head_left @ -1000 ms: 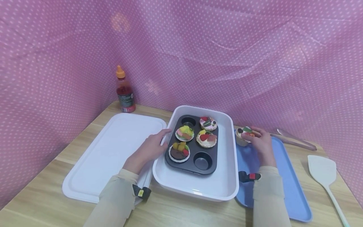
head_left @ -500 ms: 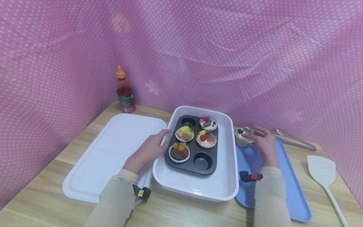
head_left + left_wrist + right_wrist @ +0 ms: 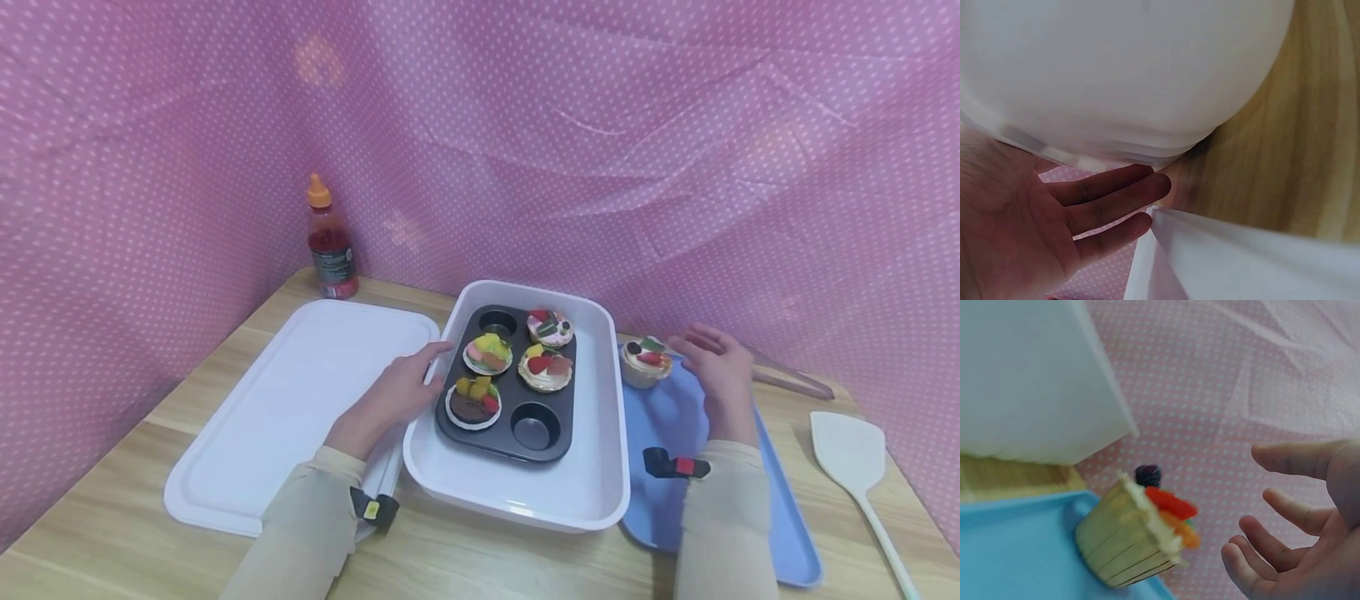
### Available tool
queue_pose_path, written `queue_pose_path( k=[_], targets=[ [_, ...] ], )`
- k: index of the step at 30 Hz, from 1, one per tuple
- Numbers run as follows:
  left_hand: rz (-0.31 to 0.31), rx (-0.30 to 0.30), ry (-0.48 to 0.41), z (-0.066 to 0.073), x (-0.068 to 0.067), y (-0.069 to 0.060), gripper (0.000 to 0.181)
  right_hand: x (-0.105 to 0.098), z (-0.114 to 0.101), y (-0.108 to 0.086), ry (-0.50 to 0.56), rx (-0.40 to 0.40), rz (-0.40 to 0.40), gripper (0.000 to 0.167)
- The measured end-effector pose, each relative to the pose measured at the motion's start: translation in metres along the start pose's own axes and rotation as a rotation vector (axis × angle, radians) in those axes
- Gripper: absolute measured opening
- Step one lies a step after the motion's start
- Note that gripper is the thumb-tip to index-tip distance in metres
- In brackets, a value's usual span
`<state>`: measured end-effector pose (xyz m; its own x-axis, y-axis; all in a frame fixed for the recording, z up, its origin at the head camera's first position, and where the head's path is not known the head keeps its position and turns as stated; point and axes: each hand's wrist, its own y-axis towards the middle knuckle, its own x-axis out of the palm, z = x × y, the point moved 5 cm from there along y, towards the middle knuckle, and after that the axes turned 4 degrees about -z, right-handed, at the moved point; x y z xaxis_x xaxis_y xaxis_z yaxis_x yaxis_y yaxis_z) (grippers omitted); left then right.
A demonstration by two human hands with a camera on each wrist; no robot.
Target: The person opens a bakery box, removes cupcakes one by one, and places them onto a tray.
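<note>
A fruit-topped cupcake (image 3: 645, 363) stands at the back left of the blue tray (image 3: 660, 508); the right wrist view shows the same cupcake (image 3: 1124, 534) tilted. Just right of it is my right hand (image 3: 722, 379), apart from it, fingers spread and holding nothing. My left hand (image 3: 397, 390) rests with relaxed fingers at the left rim of the white bin (image 3: 600, 492). Inside the bin lies a dark muffin pan (image 3: 504, 433) with several topped cupcakes, among them a chocolate one (image 3: 472, 407); its back-left and front-right cups hold nothing.
A white lidded tray or board (image 3: 292, 417) lies at the left, with a sauce bottle (image 3: 332, 250) behind it. Tongs (image 3: 795, 382) and a pale spatula (image 3: 849, 450) lie at the right. A pink dotted cloth (image 3: 525, 150) hangs behind the table.
My right hand has let go of the cupcake and moved away to the right, its fingers spreading. The cupcake now stands on the blue tray. My left hand has not visibly moved.
</note>
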<state>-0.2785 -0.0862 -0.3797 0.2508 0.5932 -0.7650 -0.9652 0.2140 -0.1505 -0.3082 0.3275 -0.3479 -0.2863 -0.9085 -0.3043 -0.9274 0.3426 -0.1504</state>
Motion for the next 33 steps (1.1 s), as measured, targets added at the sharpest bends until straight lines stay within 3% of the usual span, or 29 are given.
queue_pose_path(
  k=[12,15,20,23,26,33],
  targets=[
    [0.006,0.018,-0.003,-0.001,0.001,0.000,0.056,-0.005,-0.026,-0.018,0.163,-0.103,-0.008,0.059],
    [0.010,0.017,-0.005,-0.001,0.001,0.000,0.055,-0.003,-0.031,-0.023,0.261,-0.128,-0.034,0.058],
    [0.008,0.017,-0.007,-0.001,0.001,-0.001,0.055,0.006,-0.041,-0.032,0.392,-0.201,-0.107,0.039],
    [0.006,0.017,-0.008,-0.001,0.001,0.000,0.056,0.012,-0.046,-0.035,0.389,-0.226,-0.121,0.029],
    [0.003,0.017,-0.008,-0.002,0.001,0.000,0.056,0.015,-0.049,-0.037,0.334,-0.230,-0.108,0.030],
    [0.004,0.022,-0.003,-0.002,0.001,0.001,0.056,0.021,-0.051,-0.039,0.229,-0.227,-0.104,0.050]
  ],
)
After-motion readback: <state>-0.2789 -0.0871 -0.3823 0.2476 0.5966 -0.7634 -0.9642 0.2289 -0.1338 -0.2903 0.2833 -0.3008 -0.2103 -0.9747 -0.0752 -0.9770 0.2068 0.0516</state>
